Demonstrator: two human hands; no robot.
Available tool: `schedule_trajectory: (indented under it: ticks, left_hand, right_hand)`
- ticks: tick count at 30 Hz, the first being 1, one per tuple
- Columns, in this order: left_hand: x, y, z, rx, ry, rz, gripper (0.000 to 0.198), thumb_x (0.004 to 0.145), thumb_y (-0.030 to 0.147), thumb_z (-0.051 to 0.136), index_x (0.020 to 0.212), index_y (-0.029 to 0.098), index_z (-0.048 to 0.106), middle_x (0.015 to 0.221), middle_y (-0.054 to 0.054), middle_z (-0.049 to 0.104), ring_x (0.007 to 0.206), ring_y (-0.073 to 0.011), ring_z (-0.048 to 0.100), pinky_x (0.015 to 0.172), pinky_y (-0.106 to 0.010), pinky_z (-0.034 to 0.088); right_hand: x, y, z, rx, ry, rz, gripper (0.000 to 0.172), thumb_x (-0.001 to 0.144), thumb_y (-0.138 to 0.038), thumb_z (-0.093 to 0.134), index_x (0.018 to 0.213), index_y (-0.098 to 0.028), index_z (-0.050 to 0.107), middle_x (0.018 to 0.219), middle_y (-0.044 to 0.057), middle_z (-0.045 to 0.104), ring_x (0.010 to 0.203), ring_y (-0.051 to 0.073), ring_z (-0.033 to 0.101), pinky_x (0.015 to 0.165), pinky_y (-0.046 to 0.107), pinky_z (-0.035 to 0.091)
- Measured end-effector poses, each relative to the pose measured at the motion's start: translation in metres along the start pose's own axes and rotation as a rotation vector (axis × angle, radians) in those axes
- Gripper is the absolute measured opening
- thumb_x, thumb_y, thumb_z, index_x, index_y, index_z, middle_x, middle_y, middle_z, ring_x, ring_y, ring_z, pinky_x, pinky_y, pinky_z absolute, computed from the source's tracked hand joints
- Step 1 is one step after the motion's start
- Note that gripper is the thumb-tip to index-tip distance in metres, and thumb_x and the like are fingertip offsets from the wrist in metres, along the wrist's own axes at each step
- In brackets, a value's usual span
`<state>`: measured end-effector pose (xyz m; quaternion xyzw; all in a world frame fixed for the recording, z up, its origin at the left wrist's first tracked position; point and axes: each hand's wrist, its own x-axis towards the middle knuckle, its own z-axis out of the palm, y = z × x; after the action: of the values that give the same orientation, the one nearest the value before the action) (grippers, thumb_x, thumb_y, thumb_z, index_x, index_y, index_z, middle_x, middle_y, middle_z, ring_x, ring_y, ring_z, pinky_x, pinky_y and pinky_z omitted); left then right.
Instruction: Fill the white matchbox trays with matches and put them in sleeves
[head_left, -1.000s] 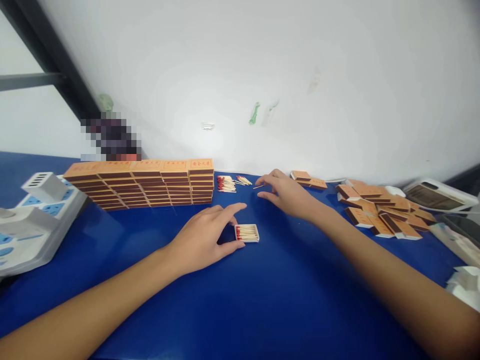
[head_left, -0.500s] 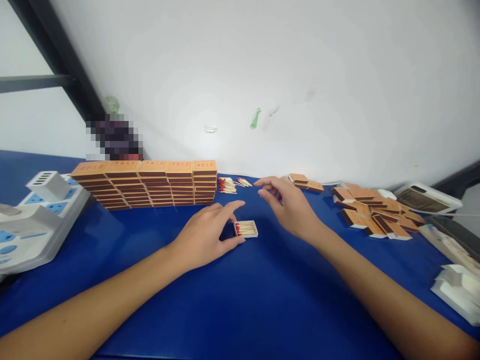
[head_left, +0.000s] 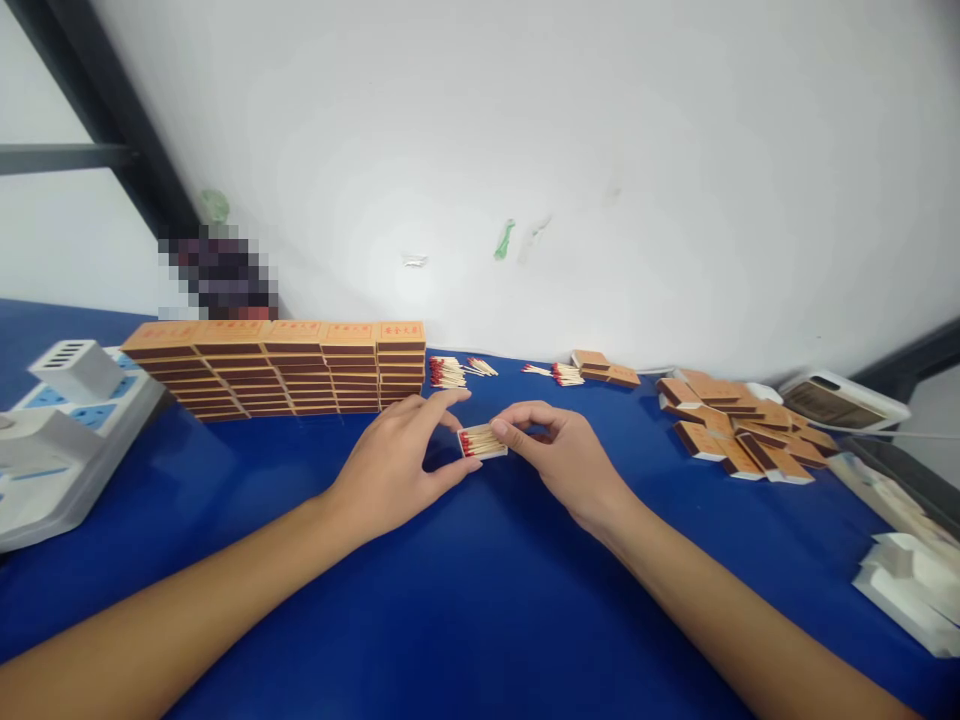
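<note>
A small white matchbox tray point(head_left: 495, 454) with red-tipped matches point(head_left: 480, 440) in it lies between my hands on the blue table. My left hand point(head_left: 394, 455) steadies its left end, with the thumb at the near edge and a finger at the far corner. The left index finger is raised clear. At the tray's right end, my right hand point(head_left: 566, 450) pinches matches between thumb and fingers over the tray. Beyond the hands lie loose match piles, one on the left point(head_left: 448, 373) and one on the right point(head_left: 568, 374).
Stacked matchboxes point(head_left: 300, 370) form a wall at back left. More matchboxes point(head_left: 742, 420) lie heaped on the right, and a few point(head_left: 604, 368) rest by the white wall point(head_left: 637, 180). A power strip point(head_left: 90, 430) stands at far left; a white plastic item point(head_left: 907, 595) lies at right.
My right hand has come back toward me and left, from near the far match piles to the tray. The tray has shifted slightly away, and its matches look more heaped.
</note>
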<state>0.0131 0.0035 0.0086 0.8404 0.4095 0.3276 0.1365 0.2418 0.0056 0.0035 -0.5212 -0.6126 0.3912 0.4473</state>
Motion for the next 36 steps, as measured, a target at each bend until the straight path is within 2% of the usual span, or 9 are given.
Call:
schedule_trajectory:
  ticks: [4, 7, 10, 12, 16, 20, 24, 28, 36]
  left_hand:
    - [0.0, 0.001, 0.001, -0.005, -0.004, -0.015, 0.063, 0.094, 0.034, 0.08, 0.148, 0.029, 0.048, 0.117, 0.0, 0.078, 0.123, -0.0283, 0.068, 0.108, -0.049, 0.053]
    - [-0.001, 0.001, 0.001, -0.002, -0.017, -0.021, 0.064, 0.094, 0.034, 0.08, 0.149, 0.029, 0.047, 0.117, 0.0, 0.078, 0.123, -0.0281, 0.068, 0.107, -0.048, 0.054]
    - [-0.002, -0.001, 0.003, -0.003, -0.044, -0.021, 0.066, 0.092, 0.031, 0.082, 0.149, 0.028, 0.047, 0.115, 0.0, 0.078, 0.119, -0.0272, 0.068, 0.107, -0.048, 0.054]
    - [-0.002, -0.002, 0.005, -0.007, -0.076, -0.031, 0.066, 0.092, 0.031, 0.082, 0.148, 0.027, 0.048, 0.115, -0.001, 0.078, 0.118, -0.0271, 0.069, 0.106, -0.048, 0.054]
    - [-0.002, -0.003, 0.006, -0.009, -0.112, -0.053, 0.065, 0.093, 0.032, 0.081, 0.149, 0.028, 0.048, 0.118, -0.002, 0.077, 0.119, -0.028, 0.067, 0.106, -0.049, 0.054]
    - [-0.003, -0.003, 0.005, -0.015, -0.108, -0.039, 0.064, 0.094, 0.033, 0.08, 0.149, 0.029, 0.047, 0.116, -0.002, 0.076, 0.118, -0.0281, 0.067, 0.105, -0.05, 0.055]
    - [-0.003, -0.003, 0.005, -0.019, -0.122, -0.023, 0.063, 0.094, 0.032, 0.08, 0.148, 0.029, 0.047, 0.118, -0.002, 0.076, 0.116, -0.0279, 0.067, 0.103, -0.049, 0.056]
    - [-0.003, 0.001, 0.006, -0.013, -0.137, -0.006, 0.064, 0.094, 0.032, 0.08, 0.148, 0.028, 0.047, 0.117, -0.002, 0.076, 0.115, -0.0274, 0.066, 0.101, -0.048, 0.055]
    - [-0.004, 0.008, 0.004, 0.031, -0.192, 0.013, 0.067, 0.094, 0.033, 0.079, 0.152, 0.026, 0.045, 0.115, -0.004, 0.076, 0.111, -0.0291, 0.067, 0.096, -0.048, 0.055]
  right_hand:
    - [-0.004, 0.0, -0.002, -0.073, -0.056, 0.026, 0.029, 0.085, -0.053, 0.082, 0.092, -0.025, 0.083, 0.105, 0.006, 0.079, 0.095, 0.025, 0.068, 0.085, 0.041, 0.052]
    - [0.004, -0.001, -0.008, -0.123, -0.085, -0.002, 0.027, 0.086, -0.051, 0.08, 0.095, -0.025, 0.082, 0.104, 0.006, 0.079, 0.092, 0.024, 0.069, 0.081, 0.039, 0.054]
    - [0.036, -0.004, -0.017, -0.253, -0.051, -0.065, 0.022, 0.092, -0.043, 0.073, 0.096, -0.022, 0.08, 0.101, 0.006, 0.081, 0.091, 0.022, 0.072, 0.084, 0.036, 0.055]
    - [0.068, -0.005, -0.022, -0.496, -0.018, -0.063, 0.02, 0.096, -0.037, 0.068, 0.096, -0.02, 0.079, 0.097, 0.006, 0.082, 0.087, 0.02, 0.072, 0.082, 0.033, 0.055]
    - [0.123, 0.0, -0.018, -0.645, -0.017, -0.015, 0.021, 0.089, -0.038, 0.079, 0.084, -0.017, 0.078, 0.087, 0.01, 0.08, 0.076, 0.021, 0.069, 0.071, 0.033, 0.05]
    - [0.141, 0.007, -0.007, -0.724, -0.11, -0.004, 0.03, 0.087, -0.043, 0.081, 0.07, -0.02, 0.074, 0.072, 0.007, 0.076, 0.065, 0.019, 0.064, 0.063, 0.032, 0.045]
    - [0.141, 0.005, -0.005, -0.749, -0.212, -0.039, 0.025, 0.087, -0.038, 0.08, 0.07, -0.02, 0.073, 0.071, 0.005, 0.076, 0.066, 0.018, 0.063, 0.062, 0.03, 0.044]
    - [0.132, -0.001, -0.015, -0.749, -0.295, -0.045, 0.026, 0.086, -0.04, 0.08, 0.072, -0.019, 0.073, 0.07, 0.004, 0.075, 0.066, 0.017, 0.062, 0.062, 0.029, 0.044]
    - [0.064, -0.011, -0.041, -0.75, -0.315, -0.063, 0.025, 0.092, -0.042, 0.072, 0.081, -0.019, 0.076, 0.076, 0.004, 0.075, 0.069, 0.019, 0.062, 0.062, 0.031, 0.043]
